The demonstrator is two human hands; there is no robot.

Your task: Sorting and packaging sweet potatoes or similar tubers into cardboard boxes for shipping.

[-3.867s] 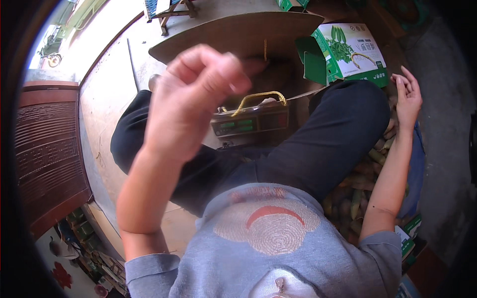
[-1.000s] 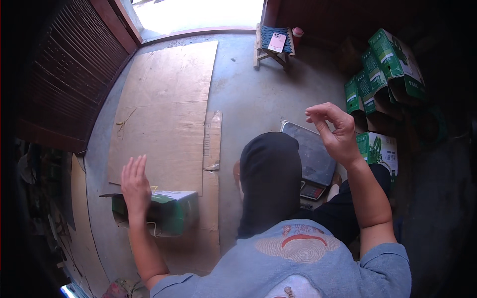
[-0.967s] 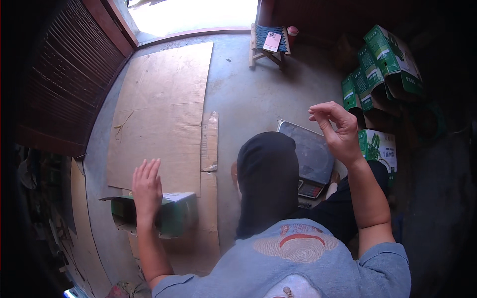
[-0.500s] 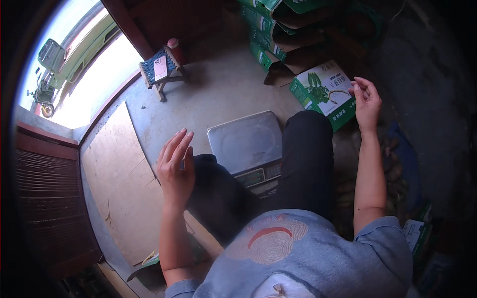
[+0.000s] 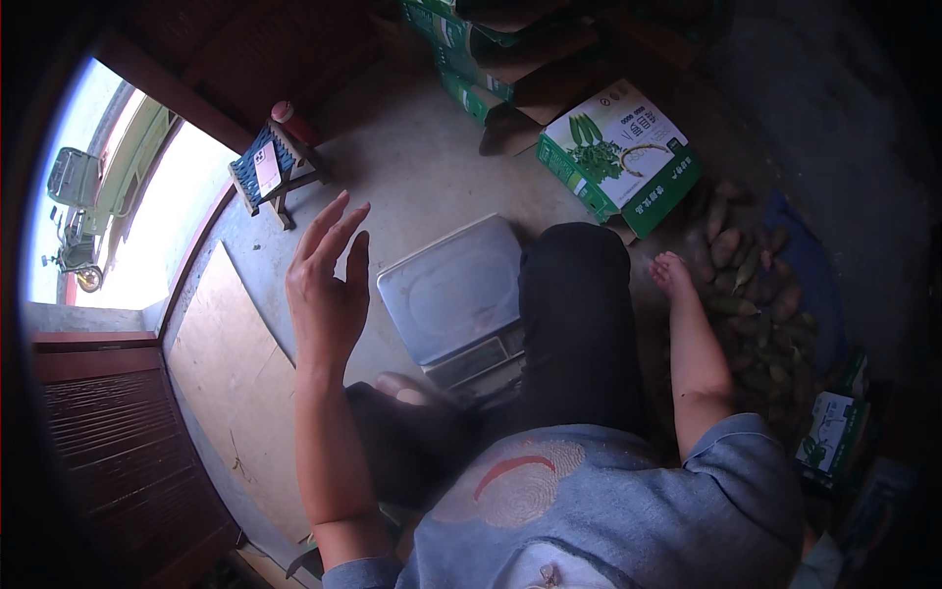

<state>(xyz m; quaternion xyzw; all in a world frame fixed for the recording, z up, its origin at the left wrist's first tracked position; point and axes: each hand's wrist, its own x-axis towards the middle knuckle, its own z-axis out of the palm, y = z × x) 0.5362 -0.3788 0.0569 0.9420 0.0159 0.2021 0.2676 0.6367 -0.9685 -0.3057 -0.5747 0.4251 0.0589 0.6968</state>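
Floor (image 5: 392, 172): grey, with things set all about on it.
Scale (image 5: 449, 285): near the middle, metal platform facing up.
Cardboard sheet (image 5: 231, 373): flat, over on the left.
Stool (image 5: 289, 147): standing far left, a pink phone (image 5: 266, 169) on its blue woven seat.
Carton (image 5: 623, 147): green and white, beyond the scale, rightward.
Produce heap (image 5: 770, 334): spread right, blue cloth (image 5: 816, 275) along its outer edge; whether it runs underneath, I can't tell.

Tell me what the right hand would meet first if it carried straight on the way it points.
Probably the near green side of the green-and-white box, just ahead of the right hand; depth is unclear, so it might pass above.
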